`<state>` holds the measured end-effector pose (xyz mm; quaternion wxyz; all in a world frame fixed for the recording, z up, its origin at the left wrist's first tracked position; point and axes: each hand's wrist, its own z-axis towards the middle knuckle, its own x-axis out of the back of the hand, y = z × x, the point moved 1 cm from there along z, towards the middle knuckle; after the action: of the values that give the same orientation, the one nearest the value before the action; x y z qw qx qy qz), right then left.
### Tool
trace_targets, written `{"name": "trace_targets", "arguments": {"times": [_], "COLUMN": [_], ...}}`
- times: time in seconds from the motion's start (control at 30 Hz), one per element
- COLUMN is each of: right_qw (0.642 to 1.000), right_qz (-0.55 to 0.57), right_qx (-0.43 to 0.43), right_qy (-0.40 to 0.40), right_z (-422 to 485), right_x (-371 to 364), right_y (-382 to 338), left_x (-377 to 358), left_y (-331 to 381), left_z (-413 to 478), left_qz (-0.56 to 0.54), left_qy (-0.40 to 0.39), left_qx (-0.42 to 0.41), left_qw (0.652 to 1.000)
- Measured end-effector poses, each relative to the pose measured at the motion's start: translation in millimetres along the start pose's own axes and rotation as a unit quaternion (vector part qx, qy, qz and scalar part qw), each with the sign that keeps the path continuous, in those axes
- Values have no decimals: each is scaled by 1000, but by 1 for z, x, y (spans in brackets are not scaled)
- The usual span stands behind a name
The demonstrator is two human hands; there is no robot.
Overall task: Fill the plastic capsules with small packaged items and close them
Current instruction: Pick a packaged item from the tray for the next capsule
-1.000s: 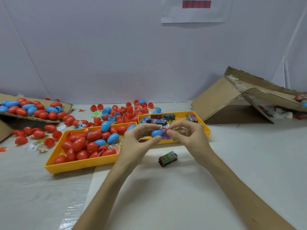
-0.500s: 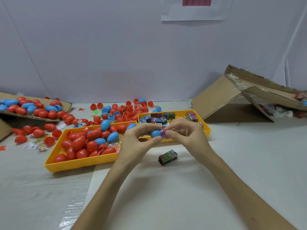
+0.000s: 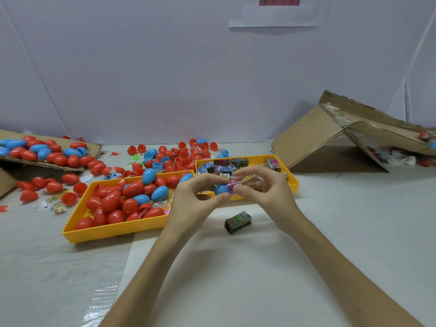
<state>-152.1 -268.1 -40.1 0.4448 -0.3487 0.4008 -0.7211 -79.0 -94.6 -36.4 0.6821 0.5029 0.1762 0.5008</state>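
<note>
My left hand (image 3: 193, 199) pinches a blue capsule half (image 3: 221, 189) between thumb and fingers, above the table's middle. My right hand (image 3: 262, 190) pinches a small pink packaged item (image 3: 232, 185) whose end sits at the capsule's opening. A green and black packaged item (image 3: 238, 221) lies on the white sheet just below my hands. Behind them a yellow tray (image 3: 293, 182) holds several more packaged items. A larger yellow tray (image 3: 113, 228) to the left is full of red and blue capsules.
Loose red and blue capsules (image 3: 169, 154) lie scattered behind the trays. A cardboard flap (image 3: 47, 161) at the far left carries more capsules. An opened cardboard box (image 3: 330, 142) stands at the right. A white sheet (image 3: 236, 267) covers the near table.
Both hands stay together over the small tray. The pink packaged item has been worked a little further against the blue capsule half; the hands shifted only slightly.
</note>
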Motion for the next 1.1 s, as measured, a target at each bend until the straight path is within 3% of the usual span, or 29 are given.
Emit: {"name": "trace_targets", "arguments": {"times": [0.13, 0.23, 0.37, 0.6, 0.8, 1.1], "right_qw": [998, 989, 970, 941, 918, 911], "right_qz": [29, -38, -131, -185, -223, -249], "right_qx": [18, 82, 161, 242, 263, 261], "right_qy": [60, 116, 124, 149, 198, 200], "right_z": [0, -5, -12, -19, -20, -21], "right_x": [1, -4, -22, -37, -34, -34], "right_y": [1, 2, 1, -3, -7, -6], "left_x": [1, 3, 5, -11, -21, -20], "left_y": [0, -1, 2, 14, 16, 15], "left_z": [0, 1, 1, -4, -9, -10], "left_qz": [-31, -85, -179, -460, -505, -536], "left_qy": [28, 63, 92, 62, 41, 37], "left_qx": [19, 45, 89, 158, 183, 211], "left_qw": [999, 993, 975, 872, 842, 816]}}
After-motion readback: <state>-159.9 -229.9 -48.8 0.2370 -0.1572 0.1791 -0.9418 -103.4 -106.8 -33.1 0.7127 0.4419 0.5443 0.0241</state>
